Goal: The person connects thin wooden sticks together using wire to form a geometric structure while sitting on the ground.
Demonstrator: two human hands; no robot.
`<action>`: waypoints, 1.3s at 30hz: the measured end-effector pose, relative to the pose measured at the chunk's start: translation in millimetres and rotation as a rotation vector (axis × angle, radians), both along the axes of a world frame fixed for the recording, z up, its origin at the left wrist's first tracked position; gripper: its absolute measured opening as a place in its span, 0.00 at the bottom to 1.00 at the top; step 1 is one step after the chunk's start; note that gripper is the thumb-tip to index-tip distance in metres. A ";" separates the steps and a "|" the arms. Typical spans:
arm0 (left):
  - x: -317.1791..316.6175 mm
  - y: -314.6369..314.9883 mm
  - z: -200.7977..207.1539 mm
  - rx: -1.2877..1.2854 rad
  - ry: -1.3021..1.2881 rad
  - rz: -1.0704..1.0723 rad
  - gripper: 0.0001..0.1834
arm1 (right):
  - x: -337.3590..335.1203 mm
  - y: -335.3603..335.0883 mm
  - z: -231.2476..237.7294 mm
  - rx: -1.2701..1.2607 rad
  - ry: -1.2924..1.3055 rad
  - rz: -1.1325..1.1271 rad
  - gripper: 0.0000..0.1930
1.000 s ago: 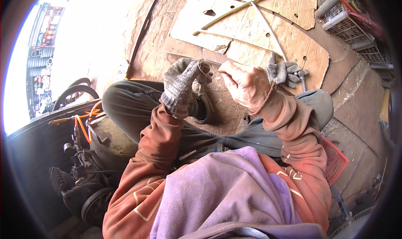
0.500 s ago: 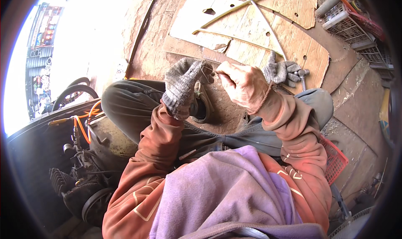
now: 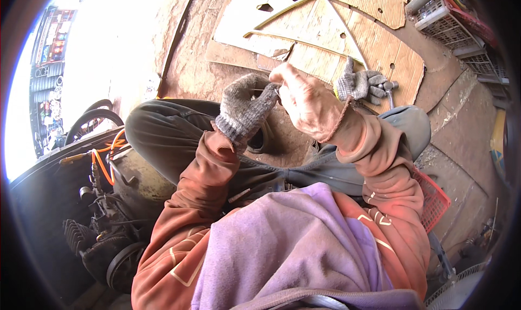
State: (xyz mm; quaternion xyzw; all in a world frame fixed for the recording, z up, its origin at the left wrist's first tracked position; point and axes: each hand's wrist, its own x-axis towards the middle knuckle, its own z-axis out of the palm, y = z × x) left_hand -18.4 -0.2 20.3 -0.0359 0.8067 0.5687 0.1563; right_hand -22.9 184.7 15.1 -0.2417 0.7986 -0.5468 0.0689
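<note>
Pinching a thin, small metal piece (image 3: 267, 89) between them, the person's two hands meet in front of the chest, above the crossed legs; the piece is too small to tell what it is. The left hand (image 3: 247, 112) wears a grey knitted glove, its fingers (image 3: 266, 101) pressed together onto the piece. The right hand (image 3: 305, 99) is bare, its fingers (image 3: 279, 74) curled and closed on the same spot. Just beyond the right wrist a second grey glove (image 3: 358, 84) lies on the floor, with a small metal tool (image 3: 389, 90) beside it. Flat sheets of cardboard (image 3: 336, 33) cover the ground ahead. At the person's left stands a grimy engine (image 3: 103, 228) with orange hoses (image 3: 103, 155), and a red plastic basket (image 3: 431, 198) sits by the right elbow.
</note>
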 end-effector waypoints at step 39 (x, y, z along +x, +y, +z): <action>-10.5 -14.3 -2.1 0.505 -0.054 0.001 0.16 | -3.1 5.0 5.4 -0.038 0.308 -0.149 0.07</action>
